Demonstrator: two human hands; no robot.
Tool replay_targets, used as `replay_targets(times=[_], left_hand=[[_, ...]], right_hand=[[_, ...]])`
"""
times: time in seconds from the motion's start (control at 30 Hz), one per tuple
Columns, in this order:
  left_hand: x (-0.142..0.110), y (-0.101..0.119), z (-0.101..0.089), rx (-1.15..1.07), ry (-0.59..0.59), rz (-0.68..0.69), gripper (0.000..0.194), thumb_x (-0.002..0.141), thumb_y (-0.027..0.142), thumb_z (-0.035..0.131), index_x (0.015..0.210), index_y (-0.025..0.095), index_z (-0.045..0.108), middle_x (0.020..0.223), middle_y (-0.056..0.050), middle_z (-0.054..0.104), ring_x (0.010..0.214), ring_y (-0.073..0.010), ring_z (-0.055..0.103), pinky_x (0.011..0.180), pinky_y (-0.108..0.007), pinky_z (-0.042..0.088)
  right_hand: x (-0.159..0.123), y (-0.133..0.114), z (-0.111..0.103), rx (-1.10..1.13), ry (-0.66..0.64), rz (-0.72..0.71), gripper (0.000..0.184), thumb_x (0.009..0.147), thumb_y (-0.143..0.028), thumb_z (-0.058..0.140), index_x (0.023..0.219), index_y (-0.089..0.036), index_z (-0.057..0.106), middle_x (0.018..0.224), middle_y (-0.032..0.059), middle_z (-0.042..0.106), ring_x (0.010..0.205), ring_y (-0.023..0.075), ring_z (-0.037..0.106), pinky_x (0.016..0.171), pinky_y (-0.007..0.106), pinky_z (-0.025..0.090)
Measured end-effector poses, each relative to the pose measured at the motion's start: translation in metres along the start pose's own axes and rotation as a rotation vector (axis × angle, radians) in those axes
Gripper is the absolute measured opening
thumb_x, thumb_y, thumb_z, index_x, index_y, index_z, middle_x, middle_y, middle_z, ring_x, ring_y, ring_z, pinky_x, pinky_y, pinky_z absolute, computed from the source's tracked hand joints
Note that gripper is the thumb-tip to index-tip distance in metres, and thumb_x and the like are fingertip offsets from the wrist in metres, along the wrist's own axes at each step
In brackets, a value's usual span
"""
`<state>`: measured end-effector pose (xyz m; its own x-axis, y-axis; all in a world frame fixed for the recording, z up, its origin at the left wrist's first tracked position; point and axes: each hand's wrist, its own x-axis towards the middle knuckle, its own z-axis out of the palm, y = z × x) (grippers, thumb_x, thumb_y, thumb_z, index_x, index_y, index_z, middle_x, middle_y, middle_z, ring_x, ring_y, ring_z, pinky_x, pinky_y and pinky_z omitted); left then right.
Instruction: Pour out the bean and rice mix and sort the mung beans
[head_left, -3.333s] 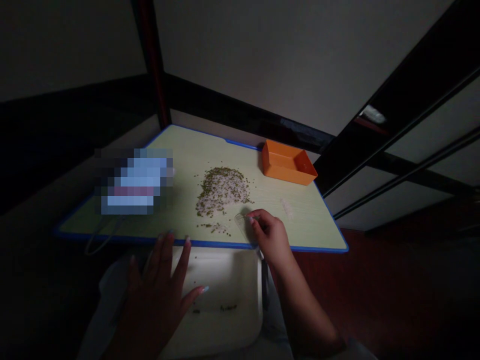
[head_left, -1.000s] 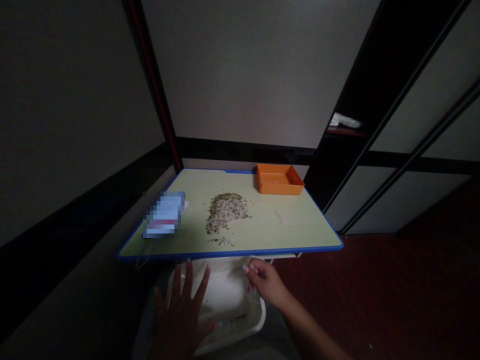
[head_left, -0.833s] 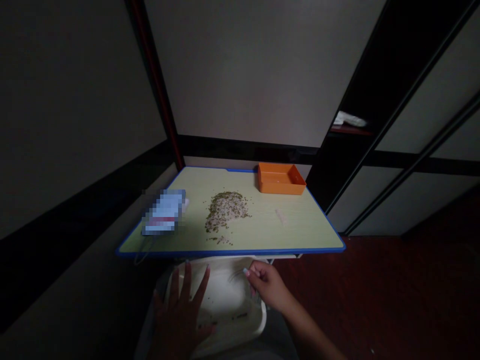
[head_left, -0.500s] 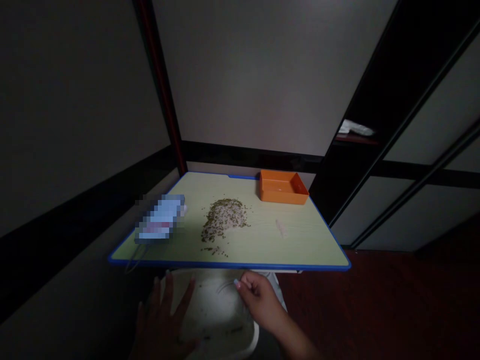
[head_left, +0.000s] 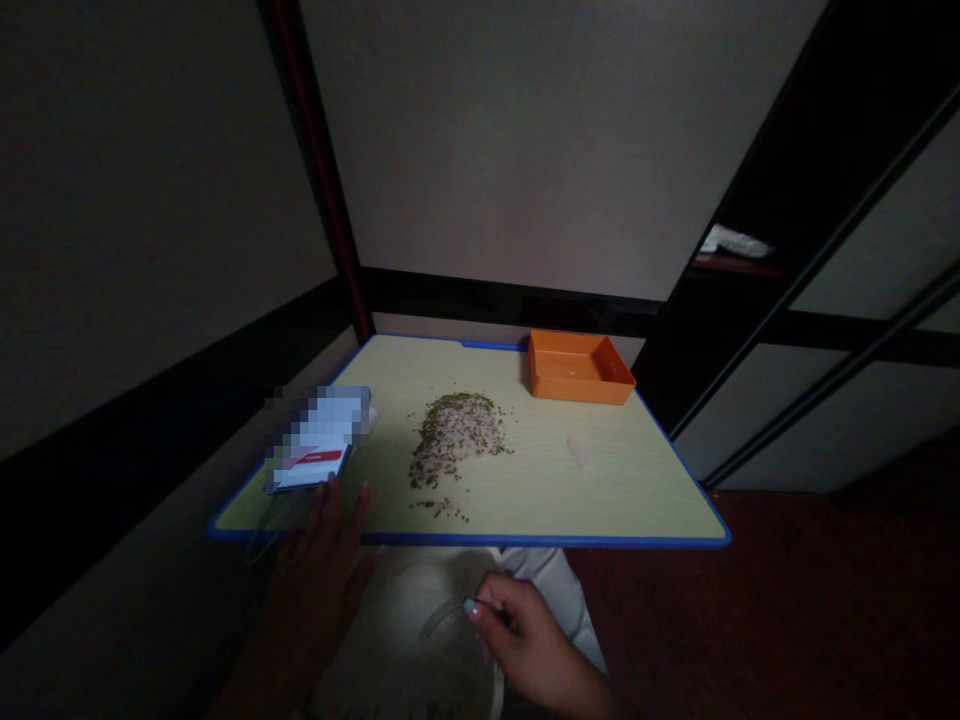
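My left hand (head_left: 322, 545) reaches over the front left edge of the small table (head_left: 637, 490), fingers stretched out and holding nothing. Its fingertips are close to a blurred-out flat device (head_left: 319, 440), perhaps a phone; whether they touch it I cannot tell. Below the table's front edge, my right hand (head_left: 517, 630) is closed in a pinch over a pale bucket (head_left: 405, 650). A faint, thin curved outline extends left from its fingertips, too dim to name. A spread pile of small greenish and pale grains (head_left: 461, 435) lies on the tabletop.
An orange open-topped box (head_left: 581, 390) stands at the table's back right. A small pale strip of grains (head_left: 579, 457) lies in front of it. A thin cable (head_left: 259, 545) hangs over the left front edge. Panelled walls (head_left: 510, 150) enclose the back and left.
My left hand has risen from over the bucket to the table's left front edge by the device. My right hand has moved slightly down, still pinched. The view has shifted a little.
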<state>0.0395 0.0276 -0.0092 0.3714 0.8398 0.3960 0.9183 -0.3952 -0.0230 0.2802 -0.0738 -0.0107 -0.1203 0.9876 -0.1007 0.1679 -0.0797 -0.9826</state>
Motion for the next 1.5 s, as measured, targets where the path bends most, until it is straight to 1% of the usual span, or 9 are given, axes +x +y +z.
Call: replay_targets(times=[0.13,0.23,0.43,0.57,0.67,0.8,0.97,1.2,1.5], left_hand=[[-0.004,0.004,-0.002,-0.009,0.015,0.094,0.064,0.091,0.05,0.03,0.15,0.027,0.02,0.165,-0.016,0.017,0.152,-0.0357,0.018,0.112,-0.06,0.035],[-0.01,0.008,-0.006,-0.013,0.023,0.158,0.067,0.088,0.06,0.032,0.149,0.032,0.023,0.165,-0.012,0.02,0.151,-0.0348,0.023,0.111,-0.057,0.037],[-0.013,0.019,-0.003,0.002,0.034,0.119,0.074,0.089,0.062,0.026,0.151,0.024,0.015,0.157,-0.018,0.036,0.144,-0.0338,0.038,0.108,-0.058,0.039],[-0.017,0.029,-0.004,0.015,0.023,0.055,0.068,0.092,0.054,0.025,0.151,0.025,0.009,0.158,-0.017,0.035,0.146,-0.0357,0.034,0.11,-0.07,0.032],[-0.024,0.032,-0.007,0.02,0.021,0.034,0.065,0.093,0.05,0.026,0.151,0.027,0.007,0.16,-0.017,0.03,0.147,-0.0372,0.032,0.109,-0.077,0.024],[-0.034,0.026,-0.006,0.014,0.032,0.043,0.07,0.092,0.055,0.026,0.152,0.024,0.007,0.162,-0.02,0.025,0.148,-0.0355,0.03,0.113,-0.071,0.025],[-0.035,0.019,-0.001,-0.002,0.059,0.09,0.078,0.089,0.063,0.024,0.153,0.021,0.007,0.16,-0.025,0.026,0.146,-0.0388,0.032,0.109,-0.068,0.033],[-0.03,0.03,-0.005,-0.054,0.079,0.036,0.073,0.091,0.059,0.025,0.152,0.022,0.012,0.159,-0.025,0.028,0.148,-0.0408,0.028,0.106,-0.072,0.034],[-0.021,0.027,-0.004,-0.131,0.024,-0.032,0.063,0.093,0.051,0.03,0.151,0.028,0.02,0.16,-0.017,0.032,0.149,-0.0359,0.028,0.111,-0.071,0.032]], right_hand=[[-0.001,-0.003,-0.007,-0.108,-0.023,-0.035,0.047,0.091,-0.058,0.051,0.065,-0.021,0.041,0.062,-0.0042,0.04,0.062,0.0109,0.039,0.056,0.024,0.027],[-0.002,-0.001,-0.007,-0.105,-0.016,-0.028,0.046,0.092,-0.056,0.051,0.064,-0.021,0.041,0.061,-0.0045,0.038,0.062,0.0109,0.037,0.054,0.024,0.025],[-0.008,0.014,-0.004,-0.07,0.035,0.0,0.052,0.088,-0.065,0.051,0.063,-0.021,0.041,0.062,-0.0048,0.037,0.062,0.0108,0.036,0.056,0.023,0.027],[-0.012,0.02,0.002,0.054,0.094,0.041,0.058,0.083,-0.074,0.05,0.062,-0.022,0.039,0.06,-0.0047,0.04,0.06,0.0107,0.038,0.056,0.023,0.031],[-0.015,0.015,0.005,0.115,0.099,0.037,0.057,0.083,-0.073,0.053,0.062,-0.021,0.043,0.058,-0.0036,0.047,0.059,0.011,0.043,0.055,0.022,0.034],[-0.018,0.002,0.008,0.105,0.106,0.034,0.054,0.086,-0.069,0.053,0.063,-0.021,0.047,0.058,-0.0025,0.051,0.059,0.0115,0.047,0.057,0.023,0.036],[-0.024,-0.005,0.011,-0.002,0.172,0.019,0.05,0.089,-0.063,0.052,0.064,-0.02,0.052,0.062,-0.0017,0.05,0.063,0.0124,0.047,0.06,0.024,0.035],[-0.027,-0.023,-0.008,-0.074,0.273,-0.017,0.048,0.091,-0.059,0.053,0.065,-0.019,0.057,0.068,0.0016,0.057,0.073,0.0158,0.052,0.071,0.027,0.039],[-0.028,-0.024,-0.028,-0.165,0.39,-0.026,0.042,0.088,-0.055,0.059,0.065,-0.02,0.054,0.068,0.0008,0.055,0.071,0.0159,0.05,0.065,0.026,0.037]])
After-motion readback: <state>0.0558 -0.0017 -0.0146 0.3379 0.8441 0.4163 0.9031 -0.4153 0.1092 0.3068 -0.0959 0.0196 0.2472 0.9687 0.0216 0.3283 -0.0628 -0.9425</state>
